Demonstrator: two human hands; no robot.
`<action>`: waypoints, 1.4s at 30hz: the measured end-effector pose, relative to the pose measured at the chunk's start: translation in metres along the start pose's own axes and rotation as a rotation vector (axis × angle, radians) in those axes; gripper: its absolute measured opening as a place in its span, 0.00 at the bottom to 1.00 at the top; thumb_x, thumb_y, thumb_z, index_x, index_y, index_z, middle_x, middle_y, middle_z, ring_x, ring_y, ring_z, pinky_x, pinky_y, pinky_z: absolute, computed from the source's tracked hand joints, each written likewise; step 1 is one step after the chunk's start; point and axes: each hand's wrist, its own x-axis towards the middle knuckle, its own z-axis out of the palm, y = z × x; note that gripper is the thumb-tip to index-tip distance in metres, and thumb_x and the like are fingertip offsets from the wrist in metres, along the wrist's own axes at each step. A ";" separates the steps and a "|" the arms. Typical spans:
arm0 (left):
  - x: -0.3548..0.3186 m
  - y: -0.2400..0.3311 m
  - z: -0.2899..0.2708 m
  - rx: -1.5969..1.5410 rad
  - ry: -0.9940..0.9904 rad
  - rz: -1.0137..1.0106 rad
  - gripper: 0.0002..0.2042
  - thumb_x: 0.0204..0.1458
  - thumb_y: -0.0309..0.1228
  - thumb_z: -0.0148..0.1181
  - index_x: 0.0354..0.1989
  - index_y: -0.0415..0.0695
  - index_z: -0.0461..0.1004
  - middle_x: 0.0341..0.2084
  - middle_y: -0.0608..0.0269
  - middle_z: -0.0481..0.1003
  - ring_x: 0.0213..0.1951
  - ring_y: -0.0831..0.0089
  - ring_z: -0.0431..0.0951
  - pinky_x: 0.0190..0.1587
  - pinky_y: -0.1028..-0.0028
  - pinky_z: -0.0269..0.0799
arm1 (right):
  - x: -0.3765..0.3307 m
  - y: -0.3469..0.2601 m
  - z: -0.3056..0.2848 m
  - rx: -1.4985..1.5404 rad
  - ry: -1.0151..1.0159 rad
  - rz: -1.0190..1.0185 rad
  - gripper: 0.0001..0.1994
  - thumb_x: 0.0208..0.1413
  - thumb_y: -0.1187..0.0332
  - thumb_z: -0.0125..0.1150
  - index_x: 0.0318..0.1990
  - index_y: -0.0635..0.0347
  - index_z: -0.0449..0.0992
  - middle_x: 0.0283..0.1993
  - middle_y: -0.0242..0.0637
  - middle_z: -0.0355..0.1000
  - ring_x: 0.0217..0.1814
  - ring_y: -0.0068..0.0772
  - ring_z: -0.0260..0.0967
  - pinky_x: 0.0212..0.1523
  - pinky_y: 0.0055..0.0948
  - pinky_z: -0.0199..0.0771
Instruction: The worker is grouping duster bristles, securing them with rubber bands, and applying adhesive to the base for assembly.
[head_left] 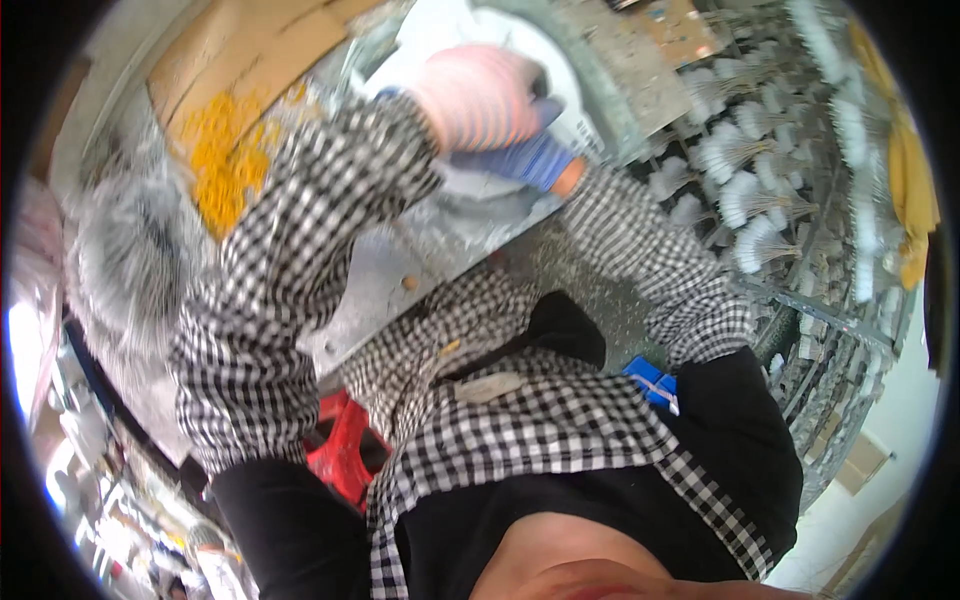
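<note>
View: looking steeply down the person's own chest, with checked sleeves reaching forward to a metal worktable point(420, 255).
Left hand point(478, 95): in a pale pink glove, lying knuckles up on a white dish point(560, 70), seemingly to steady it; fingers curl downward, but I cannot tell whether they grip anything.
Right hand point(525, 158): in a blue glove, tucked just below the left and touching it; its fingers are hidden, so the grip cannot be told.
White dish: at the table's far edge, mostly covered by both hands.
Left side: a pile of yellow bits point(225, 165) on cardboard, and a silvery bristly bundle point(125, 250).
Right side: racks of white tufted pieces point(745, 195), standing in rows.
Below: a red stool point(345, 450).
</note>
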 end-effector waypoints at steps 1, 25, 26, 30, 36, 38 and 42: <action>-0.007 -0.015 0.007 -0.027 -0.010 -0.011 0.18 0.60 0.47 0.56 0.45 0.46 0.82 0.39 0.51 0.83 0.43 0.51 0.82 0.49 0.60 0.77 | 0.011 -0.006 0.008 -0.338 -0.049 -0.173 0.30 0.57 0.47 0.64 0.61 0.56 0.74 0.60 0.47 0.74 0.65 0.45 0.69 0.66 0.39 0.69; -0.242 -0.013 0.099 -1.836 0.604 -0.545 0.35 0.56 0.48 0.68 0.67 0.44 0.63 0.56 0.59 0.73 0.57 0.63 0.75 0.57 0.64 0.77 | 0.005 -0.168 0.082 -0.653 0.004 -0.733 0.31 0.51 0.45 0.69 0.64 0.18 0.69 0.69 0.30 0.66 0.69 0.44 0.65 0.75 0.53 0.48; -0.246 -0.009 0.093 -1.836 0.605 -0.547 0.35 0.56 0.48 0.68 0.67 0.44 0.63 0.56 0.59 0.73 0.57 0.63 0.75 0.57 0.64 0.77 | -0.001 -0.165 0.085 -0.652 0.003 -0.733 0.31 0.51 0.45 0.69 0.64 0.18 0.69 0.69 0.30 0.66 0.69 0.44 0.65 0.75 0.53 0.48; -0.264 -0.012 0.105 -1.452 0.761 -0.713 0.31 0.52 0.37 0.70 0.64 0.40 0.68 0.53 0.54 0.77 0.59 0.59 0.74 0.67 0.59 0.65 | -0.027 -0.171 0.071 -0.440 -0.062 -0.854 0.22 0.56 0.55 0.68 0.60 0.32 0.75 0.63 0.29 0.71 0.63 0.38 0.70 0.68 0.47 0.63; -0.278 -0.032 0.165 -0.700 0.696 -0.665 0.29 0.57 0.45 0.64 0.66 0.49 0.69 0.59 0.61 0.75 0.64 0.59 0.72 0.69 0.58 0.61 | -0.054 -0.166 0.072 -0.297 -0.105 -0.688 0.10 0.57 0.64 0.66 0.46 0.51 0.81 0.49 0.29 0.78 0.53 0.37 0.75 0.54 0.39 0.75; -0.277 -0.033 0.163 -0.462 0.627 -0.673 0.29 0.55 0.47 0.64 0.64 0.49 0.70 0.59 0.61 0.75 0.63 0.58 0.72 0.69 0.58 0.61 | -0.057 -0.165 0.070 -0.147 -0.150 -0.476 0.10 0.56 0.65 0.69 0.44 0.54 0.80 0.44 0.32 0.79 0.46 0.38 0.77 0.48 0.38 0.74; -0.266 -0.016 0.140 0.217 0.416 -0.621 0.29 0.52 0.51 0.65 0.60 0.51 0.74 0.56 0.60 0.77 0.61 0.56 0.73 0.67 0.57 0.62 | -0.064 -0.166 0.074 -0.052 -0.010 -0.348 0.12 0.52 0.70 0.73 0.43 0.58 0.78 0.41 0.36 0.78 0.42 0.39 0.77 0.43 0.37 0.73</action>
